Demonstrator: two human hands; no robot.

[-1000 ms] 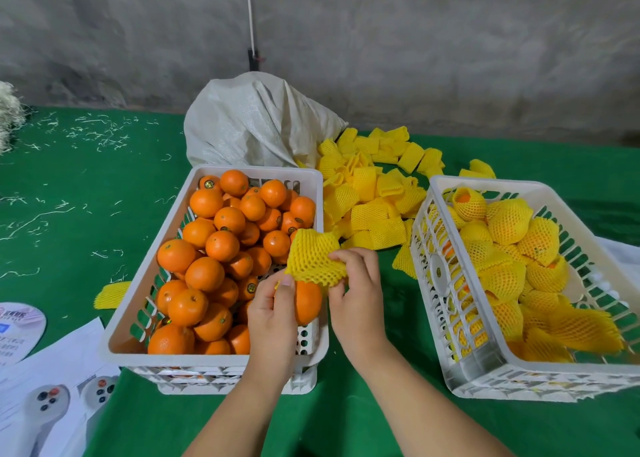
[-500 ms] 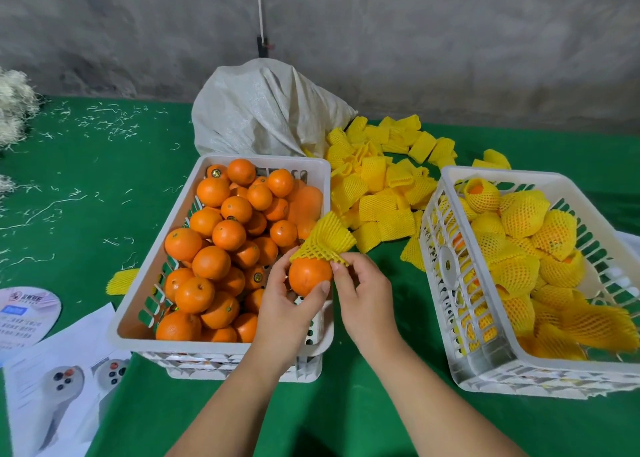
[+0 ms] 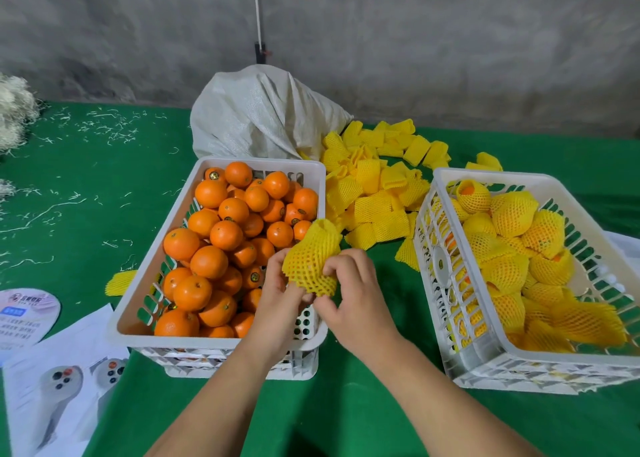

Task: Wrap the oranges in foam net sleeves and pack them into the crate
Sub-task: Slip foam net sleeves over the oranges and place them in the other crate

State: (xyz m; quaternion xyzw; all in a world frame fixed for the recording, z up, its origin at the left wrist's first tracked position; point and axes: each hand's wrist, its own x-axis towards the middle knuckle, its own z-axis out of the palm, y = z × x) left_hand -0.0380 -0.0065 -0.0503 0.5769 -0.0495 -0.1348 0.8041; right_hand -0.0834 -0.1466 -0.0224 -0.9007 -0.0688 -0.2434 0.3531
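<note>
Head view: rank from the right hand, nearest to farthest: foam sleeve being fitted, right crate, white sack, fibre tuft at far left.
1. Foam sleeve, gripped in the right hand.
2. Right crate, just to its right.
3. White sack, behind the crates.
4. Fibre tuft, far left edge.

A strip of bare green cloth (image 3: 381, 304) runs between the left crate (image 3: 221, 344) and the right crate (image 3: 437, 214), wide enough for a hand. Farther back, loose foam sleeves (image 3: 375, 193) and a white sack (image 3: 256, 117) block it
</note>
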